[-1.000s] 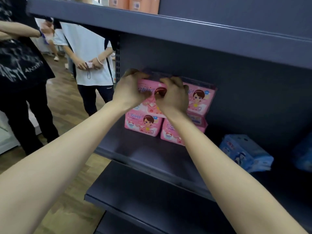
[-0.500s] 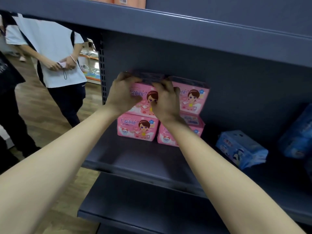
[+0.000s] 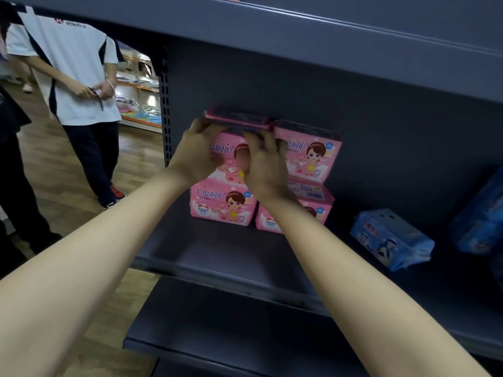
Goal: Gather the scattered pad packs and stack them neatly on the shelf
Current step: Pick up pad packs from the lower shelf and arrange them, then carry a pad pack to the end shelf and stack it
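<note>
the left hand (image 3: 196,152) and right hand (image 3: 265,164) stayed clamped on the top left pink pack (image 3: 226,152), fingers curled over its top edge. it sat straighter now on the low pink pack (image 3: 223,204), far back on the shelf (image 3: 217,257). i think this stack was nearly done, but a blue pack (image 3: 389,238) lay loose to the right.

Left hand (image 3: 194,155), right hand (image 3: 265,165) on pack (image 3: 230,153)

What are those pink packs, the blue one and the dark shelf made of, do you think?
The pink packs are probably thin plastic film, slightly glossy, with printed cartoon art and soft rounded corners. The blue pack is likely the same soft film; its crimped end looks wrinkled. The shelf seems to be painted metal, matte dark grey, with a folded front lip and a slotted upright.
</note>
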`<state>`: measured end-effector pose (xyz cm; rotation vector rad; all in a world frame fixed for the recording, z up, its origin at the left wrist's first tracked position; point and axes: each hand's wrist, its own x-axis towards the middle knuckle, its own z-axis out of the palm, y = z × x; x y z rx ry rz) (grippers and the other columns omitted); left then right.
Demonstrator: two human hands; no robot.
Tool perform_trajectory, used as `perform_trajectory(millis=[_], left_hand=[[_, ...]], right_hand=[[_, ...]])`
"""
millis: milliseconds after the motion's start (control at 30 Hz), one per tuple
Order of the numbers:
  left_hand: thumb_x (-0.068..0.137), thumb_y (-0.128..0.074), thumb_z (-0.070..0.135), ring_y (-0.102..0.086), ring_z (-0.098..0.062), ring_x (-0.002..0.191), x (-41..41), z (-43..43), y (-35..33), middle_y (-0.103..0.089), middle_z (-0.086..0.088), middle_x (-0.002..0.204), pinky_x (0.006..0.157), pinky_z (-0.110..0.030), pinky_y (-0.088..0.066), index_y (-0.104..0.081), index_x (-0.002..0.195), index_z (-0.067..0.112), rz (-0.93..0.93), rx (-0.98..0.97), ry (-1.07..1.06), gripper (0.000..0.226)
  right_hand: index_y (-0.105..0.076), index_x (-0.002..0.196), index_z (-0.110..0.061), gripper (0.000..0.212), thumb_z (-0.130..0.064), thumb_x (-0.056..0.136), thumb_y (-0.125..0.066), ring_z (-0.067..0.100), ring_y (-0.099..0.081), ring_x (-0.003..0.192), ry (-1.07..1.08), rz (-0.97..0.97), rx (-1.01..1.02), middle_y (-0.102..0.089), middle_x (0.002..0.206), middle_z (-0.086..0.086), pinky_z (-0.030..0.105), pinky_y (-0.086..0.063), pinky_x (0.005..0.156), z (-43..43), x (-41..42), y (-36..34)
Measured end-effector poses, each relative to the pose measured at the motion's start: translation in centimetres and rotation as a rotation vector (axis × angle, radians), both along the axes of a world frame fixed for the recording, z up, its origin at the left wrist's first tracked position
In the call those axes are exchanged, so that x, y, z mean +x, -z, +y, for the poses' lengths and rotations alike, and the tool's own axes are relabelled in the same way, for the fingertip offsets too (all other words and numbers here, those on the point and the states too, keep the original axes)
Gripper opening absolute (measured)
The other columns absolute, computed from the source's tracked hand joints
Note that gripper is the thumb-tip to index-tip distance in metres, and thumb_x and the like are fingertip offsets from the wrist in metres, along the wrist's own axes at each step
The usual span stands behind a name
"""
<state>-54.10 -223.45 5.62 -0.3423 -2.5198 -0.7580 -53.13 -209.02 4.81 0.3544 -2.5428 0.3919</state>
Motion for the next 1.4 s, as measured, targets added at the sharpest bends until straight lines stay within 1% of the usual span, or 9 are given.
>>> perform_trajectory(millis=[133,567,633,733,867,933,1067,1233,1400], left_hand=[[0.077,-0.068,0.002,-0.036,-0.035,0.129,-0.1,-0.1,-0.1,-0.037,-0.016,0.138,0.111,-0.039,-0.028,-0.043,0.138,0.014,0.011,-0.029,0.002,0.067],[0.08,-0.066,0.008,-0.032,-0.04,0.129,-1.0,-0.1,0.1,-0.035,-0.014,0.14,0.109,-0.046,-0.029,-0.041,0.137,0.016,0.003,-0.052,-0.03,0.063],[0.079,-0.068,0.014,-0.029,-0.039,0.131,-1.1,-0.1,-0.2,-0.037,-0.014,0.14,0.109,-0.048,-0.029,-0.041,0.136,0.018,-0.006,-0.106,-0.066,0.063],[0.078,-0.07,0.018,-0.027,-0.041,0.132,-1.1,0.3,-0.9,-0.04,-0.017,0.138,0.11,-0.049,-0.027,-0.046,0.133,0.013,0.004,-0.203,-0.109,0.061],[0.082,-0.063,0.019,-0.032,-0.041,0.129,0.0,2.7,-1.4,-0.042,-0.018,0.135,0.109,-0.048,-0.024,-0.05,0.13,0.012,0.066,-0.269,-0.111,0.051],[0.084,-0.059,0.016,-0.033,-0.04,0.127,0.9,4.5,-1.4,-0.043,-0.019,0.134,0.107,-0.047,-0.023,-0.052,0.13,0.01,0.115,-0.27,-0.081,0.047],[0.077,-0.064,0.008,-0.037,-0.041,0.124,2.3,8.9,-1.1,-0.049,-0.019,0.129,0.103,-0.048,-0.031,-0.056,0.124,0.005,0.195,-0.272,0.071,0.048],[0.083,-0.061,0.015,-0.03,-0.033,0.131,3.8,15.9,-0.4,-0.041,-0.012,0.138,0.106,-0.043,-0.029,-0.049,0.133,0.011,0.1,-0.304,0.204,0.052],[0.085,-0.058,0.02,-0.036,-0.031,0.127,5.9,24.2,1.3,-0.042,-0.009,0.137,0.103,-0.04,-0.035,-0.047,0.134,0.015,-0.016,-0.312,0.337,0.05]], right_hand=[[-0.032,0.144,-0.021,0.068,0.003,0.085,-0.056,0.037,-0.025,0.131,0.024,-0.01,0.01,-0.026,0.149,0.006,0.038,-0.04,0.099,-0.1,-0.4,0.0],[-0.031,0.145,-0.024,0.067,-0.002,0.087,-0.057,0.037,-0.026,0.13,0.013,-0.044,-0.015,-0.025,0.15,0.002,0.039,-0.045,0.093,-0.2,-1.3,0.0],[-0.03,0.145,-0.024,0.067,-0.005,0.087,-0.058,0.035,-0.028,0.13,0.017,-0.06,-0.029,-0.024,0.151,0.002,0.04,-0.046,0.09,0.1,-1.1,-0.3],[-0.025,0.147,-0.02,0.07,-0.009,0.087,-0.06,0.033,-0.031,0.131,0.044,-0.087,-0.088,-0.023,0.152,0.005,0.04,-0.045,0.093,1.3,-0.6,-0.5],[-0.026,0.147,-0.016,0.066,-0.01,0.088,-0.055,0.034,-0.035,0.127,0.088,-0.103,-0.093,-0.033,0.146,0.009,0.041,-0.04,0.097,3.5,0.5,-0.4],[-0.028,0.146,-0.014,0.062,-0.013,0.089,-0.053,0.034,-0.034,0.128,0.123,-0.14,-0.072,-0.033,0.146,0.01,0.042,-0.039,0.099,5.0,1.2,-0.2],[-0.031,0.144,-0.015,0.058,-0.019,0.091,-0.053,0.031,-0.033,0.129,0.216,-0.187,-0.038,-0.037,0.144,0.009,0.043,-0.041,0.099,8.9,3.0,0.2],[-0.034,0.141,-0.018,0.052,-0.026,0.093,-0.052,0.031,-0.031,0.13,0.351,-0.256,-0.05,-0.038,0.143,0.008,0.042,-0.037,0.102,15.4,6.0,0.8],[-0.031,0.143,-0.017,0.056,-0.026,0.092,-0.052,0.031,-0.03,0.133,0.491,-0.334,-0.034,-0.035,0.146,0.006,0.038,-0.037,0.1,23.3,10.4,1.9]])
